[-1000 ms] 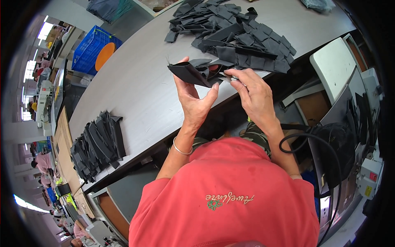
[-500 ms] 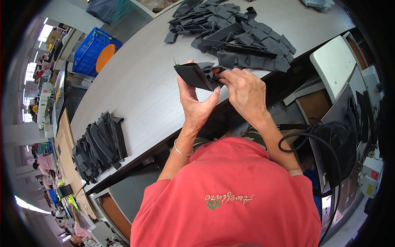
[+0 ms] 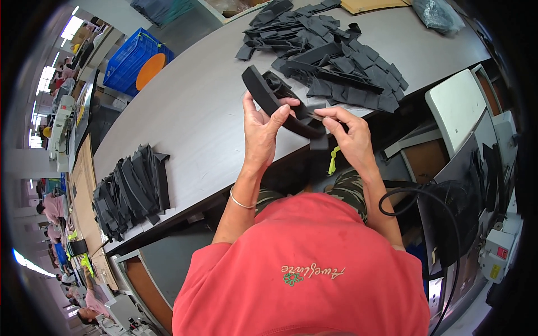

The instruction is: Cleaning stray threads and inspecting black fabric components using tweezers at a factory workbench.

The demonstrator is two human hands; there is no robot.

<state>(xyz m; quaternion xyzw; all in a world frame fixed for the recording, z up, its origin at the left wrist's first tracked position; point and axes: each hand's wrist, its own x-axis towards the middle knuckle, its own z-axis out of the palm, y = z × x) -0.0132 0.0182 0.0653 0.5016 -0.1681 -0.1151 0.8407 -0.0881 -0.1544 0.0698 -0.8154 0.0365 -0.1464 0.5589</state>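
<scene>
My left hand (image 3: 262,134) is closed around a dark grey fabric band (image 3: 263,92), holding it up over the near table edge. The band curves down to the right, and a folded part shows behind its front face. At its lower right end, my right hand (image 3: 350,134) pinches a slim tool (image 3: 318,115) with a pale tip; the rest of it is hidden in the fingers, so its kind is unclear. Below that hand hangs a yellow-green ribbon (image 3: 333,161); what it is tied to cannot be made out.
A heap of dark fabric pieces (image 3: 330,50) covers the far part of the grey table (image 3: 196,101). A neater row of similar pieces (image 3: 131,190) lies at the left. Beyond the table stands a blue crate (image 3: 126,61) beside an orange disc (image 3: 150,71). A cable (image 3: 457,224) loops at the right.
The band has turned and opened out, now showing its long curved side. My right hand has drawn back slightly and lower, with the pale tip and yellow-green ribbon now showing.
</scene>
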